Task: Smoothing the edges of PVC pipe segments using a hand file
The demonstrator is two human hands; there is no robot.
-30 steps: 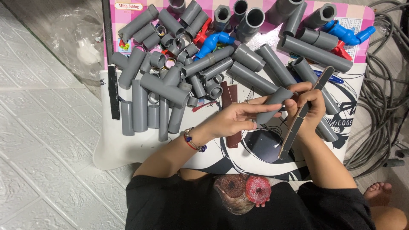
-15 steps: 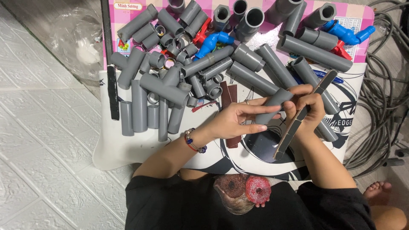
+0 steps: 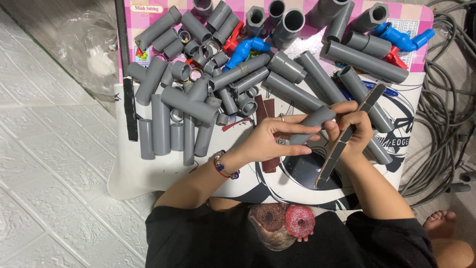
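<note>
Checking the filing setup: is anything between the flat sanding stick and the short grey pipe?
Nothing visible. The right hand holds the sanding stick directly against the end of the grey pipe, which the left hand grips.

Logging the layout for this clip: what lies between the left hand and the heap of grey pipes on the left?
In the head view, brown sandpaper strips lie on the white mat between the left hand and the grey pipes.

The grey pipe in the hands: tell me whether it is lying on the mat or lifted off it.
Lifted. The left hand grips the pipe above the mat, tilted, while the right hand holds a flat file against it.
</note>
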